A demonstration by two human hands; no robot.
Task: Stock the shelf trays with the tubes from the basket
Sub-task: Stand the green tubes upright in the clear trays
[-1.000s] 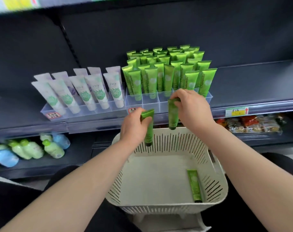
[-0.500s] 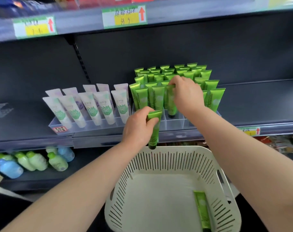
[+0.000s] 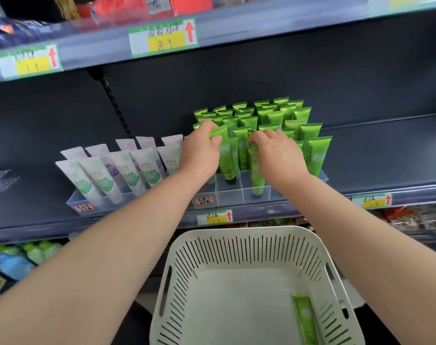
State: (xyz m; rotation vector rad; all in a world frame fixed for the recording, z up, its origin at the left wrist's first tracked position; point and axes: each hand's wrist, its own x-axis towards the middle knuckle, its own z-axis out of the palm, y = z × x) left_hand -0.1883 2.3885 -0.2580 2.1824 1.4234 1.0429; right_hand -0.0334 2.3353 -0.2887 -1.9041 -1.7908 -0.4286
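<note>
While both arms reach over the basket [image 3: 236, 232] to the shelf [image 3: 386, 155], the coming move turns on how each held tube hangs from its hand. The left hand [image 3: 200, 155] pinches the flat crimped end of the first tube [image 3: 225, 160] between thumb and fingertips. This tube drops straight below the grip, long axis close to upright and dark cap downward, over a cell near the front of the clear tray [image 3: 230, 195]. Whether the cap already rests on the cell floor cannot be told. The right hand [image 3: 280, 155], just beside it, curls its fingers round the top of the second tube [image 3: 256, 175]. That one also stands cap down, and its cap sits low inside the next front cell to the right, so it looks closer to being seated. Both are slim, glossy bright green tubes with a pale round mark on the front, matching the green tubes [image 3: 274, 118] packed in rows behind. They look light and slightly squashy, so a gentle downward push should do. A last tube [image 3: 304, 319] of the same kind lies flat in the basket along its right wall. Its long axis runs away from the person, and it is nearer the right arm. White tubes [image 3: 127, 170] lean in a tray to the left.
</note>
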